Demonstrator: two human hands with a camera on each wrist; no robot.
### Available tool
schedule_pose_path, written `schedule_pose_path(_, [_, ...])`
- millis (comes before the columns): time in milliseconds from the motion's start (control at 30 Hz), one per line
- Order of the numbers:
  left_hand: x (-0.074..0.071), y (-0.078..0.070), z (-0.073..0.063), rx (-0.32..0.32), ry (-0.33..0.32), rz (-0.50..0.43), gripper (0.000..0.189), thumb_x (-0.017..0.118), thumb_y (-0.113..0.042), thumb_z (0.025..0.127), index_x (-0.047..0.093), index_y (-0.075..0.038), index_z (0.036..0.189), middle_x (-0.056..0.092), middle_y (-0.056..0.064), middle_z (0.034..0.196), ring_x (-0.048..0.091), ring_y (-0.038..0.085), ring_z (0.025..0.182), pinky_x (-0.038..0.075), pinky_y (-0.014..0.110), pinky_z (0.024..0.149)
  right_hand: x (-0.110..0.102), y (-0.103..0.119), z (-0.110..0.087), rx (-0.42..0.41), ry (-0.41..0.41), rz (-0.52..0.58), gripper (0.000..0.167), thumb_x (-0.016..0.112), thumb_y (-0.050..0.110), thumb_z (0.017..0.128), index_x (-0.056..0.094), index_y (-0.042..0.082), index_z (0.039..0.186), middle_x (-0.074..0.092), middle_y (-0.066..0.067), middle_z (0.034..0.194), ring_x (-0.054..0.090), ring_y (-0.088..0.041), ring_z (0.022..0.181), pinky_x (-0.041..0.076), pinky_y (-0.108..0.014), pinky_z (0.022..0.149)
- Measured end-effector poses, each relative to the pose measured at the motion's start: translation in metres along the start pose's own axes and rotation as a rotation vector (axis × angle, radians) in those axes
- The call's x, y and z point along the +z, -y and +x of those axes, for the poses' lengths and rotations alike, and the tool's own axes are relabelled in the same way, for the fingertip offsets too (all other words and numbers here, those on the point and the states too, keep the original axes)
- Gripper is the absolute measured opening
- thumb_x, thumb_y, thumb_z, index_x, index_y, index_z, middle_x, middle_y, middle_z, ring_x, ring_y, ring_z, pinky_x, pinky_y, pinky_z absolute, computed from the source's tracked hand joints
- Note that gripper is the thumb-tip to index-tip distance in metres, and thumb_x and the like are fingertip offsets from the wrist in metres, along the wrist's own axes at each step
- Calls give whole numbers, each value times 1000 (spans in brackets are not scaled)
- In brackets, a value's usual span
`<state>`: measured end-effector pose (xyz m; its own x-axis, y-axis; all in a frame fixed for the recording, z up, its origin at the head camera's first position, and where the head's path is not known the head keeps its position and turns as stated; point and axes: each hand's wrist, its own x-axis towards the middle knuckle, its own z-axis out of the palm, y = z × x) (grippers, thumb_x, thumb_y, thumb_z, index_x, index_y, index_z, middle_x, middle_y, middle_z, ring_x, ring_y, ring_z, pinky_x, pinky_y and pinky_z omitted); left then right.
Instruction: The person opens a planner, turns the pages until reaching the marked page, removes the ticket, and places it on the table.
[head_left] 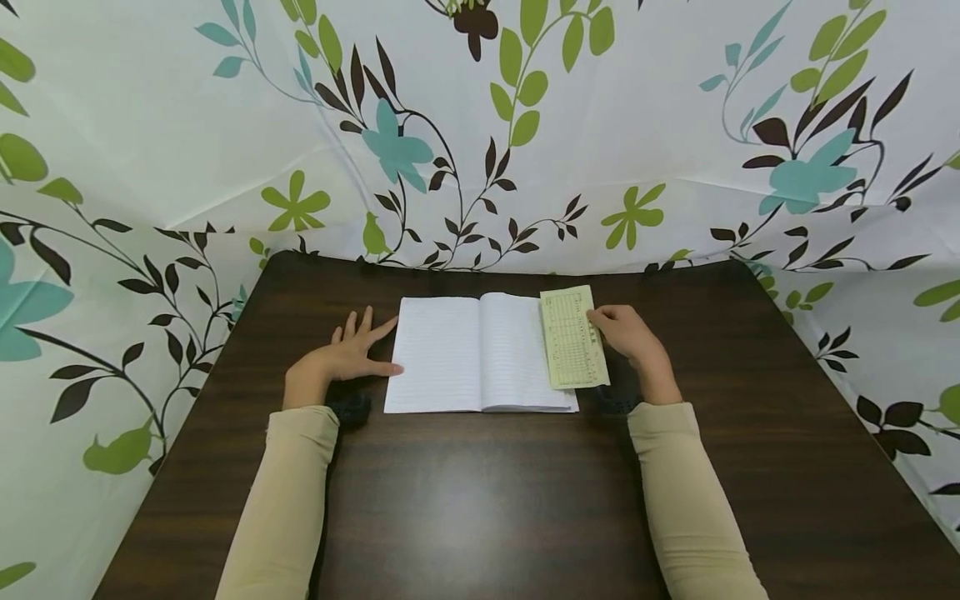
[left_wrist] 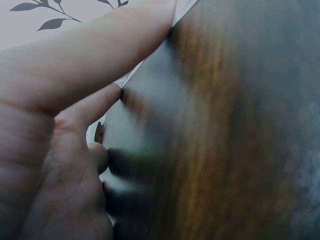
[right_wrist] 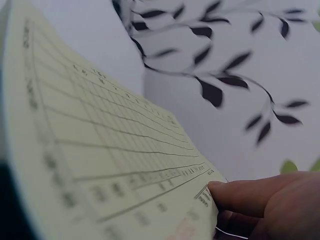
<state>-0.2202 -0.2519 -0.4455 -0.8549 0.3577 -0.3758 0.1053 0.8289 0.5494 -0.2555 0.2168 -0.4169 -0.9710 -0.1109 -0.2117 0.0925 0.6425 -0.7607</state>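
An open notebook [head_left: 438, 354] with lined white pages lies flat on the dark wooden table. My left hand [head_left: 347, 350] rests at its left edge with fingers spread, the thumb and index fingertip touching the page edge; the left wrist view shows the fingers [left_wrist: 85, 55] straight against the tabletop. My right hand [head_left: 628, 335] pinches the right edge of a pale yellow printed card [head_left: 573, 337] between thumb and fingers. This card overlaps the notebook's right page. In the right wrist view the card [right_wrist: 125, 135] shows a ruled grid with small print, tilted up toward the camera.
The dark brown table [head_left: 465, 508] extends toward me and to both sides. A white cloth [head_left: 480, 192] with leaf and flower patterns hangs behind and beside it. Dark wrist devices sit under both wrists.
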Motion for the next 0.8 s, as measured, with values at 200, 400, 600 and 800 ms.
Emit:
schedule_pose_path(200, [1, 2, -1, -1, -1, 4, 110, 69, -64, 91, 5, -22, 170, -24, 28, 170, -25, 53, 155, -11, 76, 121, -26, -14, -7, 31, -50, -34, 49, 41, 39, 112, 65, -4, 119, 57, -4, 90, 50, -22, 82, 39, -30, 70])
schedule_pose_path(400, [0, 3, -2, 4, -4, 7, 109, 69, -64, 91, 5, -22, 170, -24, 28, 170, -26, 54, 155, -12, 76, 121, -43, -26, -10, 89, -68, -47, 55, 40, 41, 112, 62, -5, 132, 55, -4, 91, 47, -19, 80, 38, -31, 70])
schedule_pose_path(600, [-1, 4, -1, 12, -7, 11, 109, 68, -64, 92, 5, -22, 170, -23, 28, 170, -25, 54, 155, -11, 77, 121, -46, -42, -3, 133, -80, -93, 54, 39, 38, 112, 61, -8, 132, 56, -7, 92, 46, -20, 79, 38, -31, 69])
schedule_pose_path(800, [1, 4, 2, 6, -6, 22, 108, 68, -64, 92, 5, -23, 170, -24, 27, 171, -26, 53, 156, -11, 76, 121, -48, -56, 3, 134, -65, -157, 44, 42, 34, 112, 58, 2, 88, 40, 2, 63, 37, -17, 60, 35, -33, 58])
